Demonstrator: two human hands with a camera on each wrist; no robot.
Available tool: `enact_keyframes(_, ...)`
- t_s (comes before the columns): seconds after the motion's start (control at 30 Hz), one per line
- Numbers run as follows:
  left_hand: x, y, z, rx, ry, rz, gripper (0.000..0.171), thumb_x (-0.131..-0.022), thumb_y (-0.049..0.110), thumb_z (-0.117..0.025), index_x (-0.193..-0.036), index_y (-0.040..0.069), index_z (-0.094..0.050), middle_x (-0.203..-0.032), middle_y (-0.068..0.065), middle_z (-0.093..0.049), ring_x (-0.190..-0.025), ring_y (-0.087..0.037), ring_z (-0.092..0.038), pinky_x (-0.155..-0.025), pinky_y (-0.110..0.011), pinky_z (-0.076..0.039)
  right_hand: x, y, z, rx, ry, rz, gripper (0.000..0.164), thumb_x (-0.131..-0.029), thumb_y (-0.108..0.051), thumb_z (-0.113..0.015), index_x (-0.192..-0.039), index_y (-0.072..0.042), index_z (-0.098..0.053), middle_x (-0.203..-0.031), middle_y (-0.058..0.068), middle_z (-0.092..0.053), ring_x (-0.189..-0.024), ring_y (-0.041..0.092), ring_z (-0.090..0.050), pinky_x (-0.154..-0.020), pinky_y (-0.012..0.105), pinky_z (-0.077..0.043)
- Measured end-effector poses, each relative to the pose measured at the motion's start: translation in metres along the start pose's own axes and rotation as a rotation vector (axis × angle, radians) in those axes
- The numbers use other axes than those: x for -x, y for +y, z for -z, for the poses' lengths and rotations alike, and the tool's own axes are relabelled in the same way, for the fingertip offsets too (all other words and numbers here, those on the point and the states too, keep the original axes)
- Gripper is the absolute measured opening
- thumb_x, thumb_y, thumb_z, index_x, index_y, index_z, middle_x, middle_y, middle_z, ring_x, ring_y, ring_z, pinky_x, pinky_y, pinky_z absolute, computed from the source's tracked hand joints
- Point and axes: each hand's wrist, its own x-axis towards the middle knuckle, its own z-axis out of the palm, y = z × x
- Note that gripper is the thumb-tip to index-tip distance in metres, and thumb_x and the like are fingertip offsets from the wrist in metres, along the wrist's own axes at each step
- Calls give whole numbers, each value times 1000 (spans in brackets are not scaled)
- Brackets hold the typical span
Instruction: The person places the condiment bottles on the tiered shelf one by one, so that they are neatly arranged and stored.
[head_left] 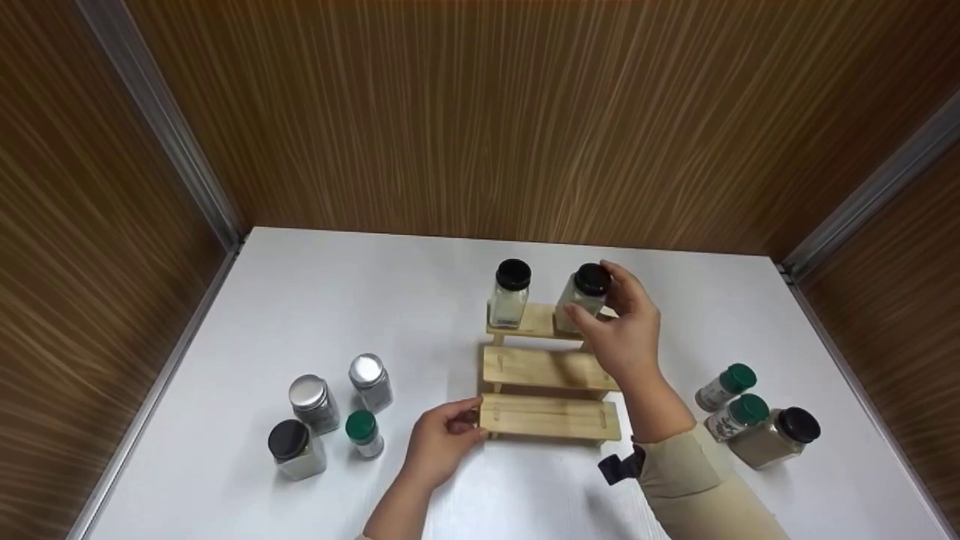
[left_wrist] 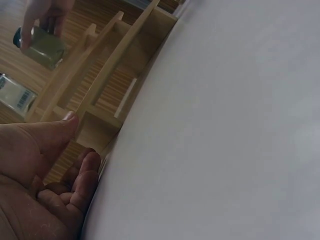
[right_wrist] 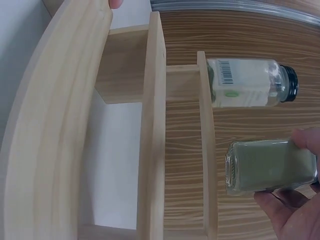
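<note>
A three-step wooden spice rack point(head_left: 551, 418) stands on the white table. With thumb and fingers, my left hand point(head_left: 442, 444) pinches the left end of its lowest step; the left wrist view shows the thumb point(left_wrist: 62, 125) against the wood. My right hand point(head_left: 626, 322) grips a square glass spice jar point(right_wrist: 272, 165) with a black lid and greenish powder. In the right wrist view a small gap separates that jar's base from the top step point(right_wrist: 207, 150). Another black-lidded jar point(head_left: 510, 300), with a barcode label, stands upright at the top step's left end.
On the left stand two silver-lidded jars point(head_left: 315, 405), a black-lidded jar point(head_left: 298, 450) and a small green-lidded bottle point(head_left: 365, 433). Two green-lidded bottles point(head_left: 726, 388) and a black-lidded jar point(head_left: 772, 439) are at the right. Wood-grain panels point(head_left: 480, 120) enclose the table's back and sides.
</note>
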Motion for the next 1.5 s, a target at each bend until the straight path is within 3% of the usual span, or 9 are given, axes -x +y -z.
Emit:
enact_keyframes(0.37, 0, 0, 0, -7, 1, -1, 49, -81, 0, -87, -129, 3, -74, -106, -7, -73, -90, -17, -67, -80, -25, -57, 1, 0, -10, 6, -28, 7, 65, -80, 6, -88, -139, 3, -61, -118, 22, -73, -102, 32, -71, -81, 24, -59)
enact_keyframes(0.77, 2, 3, 1, -13, -4, -3, 49, -83, 1, -87, -130, 4, -74, -107, -7, -74, -92, -18, -68, -83, -27, -57, 1, 1, -14, 24, -26, -28, 67, -81, 3, -89, -140, 3, -59, -117, 23, -73, -103, 33, -72, -82, 22, -58)
enact_keyframes(1.17, 3, 7, 3, -24, -8, 2, 48, -85, 1, -86, -131, 5, -73, -109, -8, -74, -94, -19, -68, -85, -28, -57, -1, -4, -17, 13, -23, 16, 67, -79, 6, -89, -139, 5, -59, -115, 24, -73, -104, 36, -72, -90, 18, -53)
enact_keyframes(1.5, 4, 7, 2, -11, -13, -4, 49, -84, 1, -86, -131, 4, -73, -109, -8, -74, -93, -19, -68, -84, -27, -57, 2, -3, -14, 35, -38, 1, 72, -81, 4, -88, -144, 1, -55, -121, 24, -72, -106, 38, -72, -86, 20, -56)
